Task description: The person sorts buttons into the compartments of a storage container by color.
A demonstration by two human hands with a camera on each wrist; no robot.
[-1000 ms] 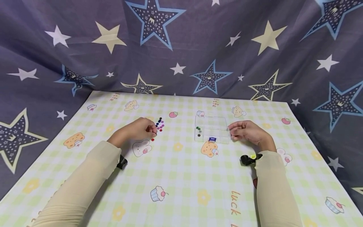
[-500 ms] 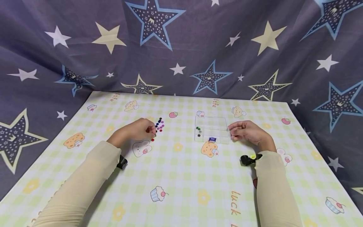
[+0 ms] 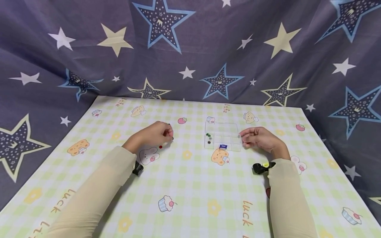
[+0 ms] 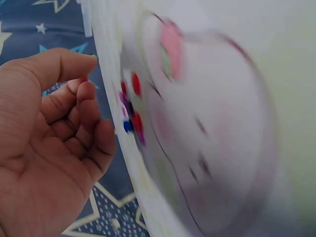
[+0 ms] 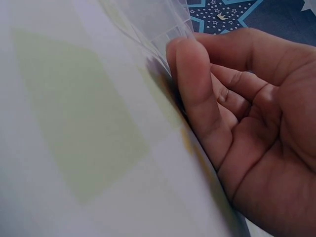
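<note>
My left hand (image 3: 156, 134) is raised a little over the left-centre of the table, thumb and forefinger pinching a small dark bead (image 3: 172, 138). The left wrist view hides that bead behind the fingertips. Beneath this hand lie several small red, purple and blue beads (image 4: 137, 84), mostly covered in the head view; one red bead (image 3: 160, 146) shows below it. Right of centre, a clear plastic compartment box (image 3: 227, 138) lies with its lid laid back. My right hand (image 3: 260, 137) grips its right edge between thumb and fingers. Green beads (image 3: 208, 135) and a dark bead (image 3: 209, 142) sit in its left-hand compartments.
A blue label (image 3: 223, 146) is at the box's front. The table (image 3: 190, 185) wears a green checked cloth printed with cartoons. A dark star-patterned curtain (image 3: 190, 49) hangs behind the table.
My left hand has lifted and shifted right from the beads, carrying the dark bead, and now covers most of the bead group. My right hand and the box stay in place.
</note>
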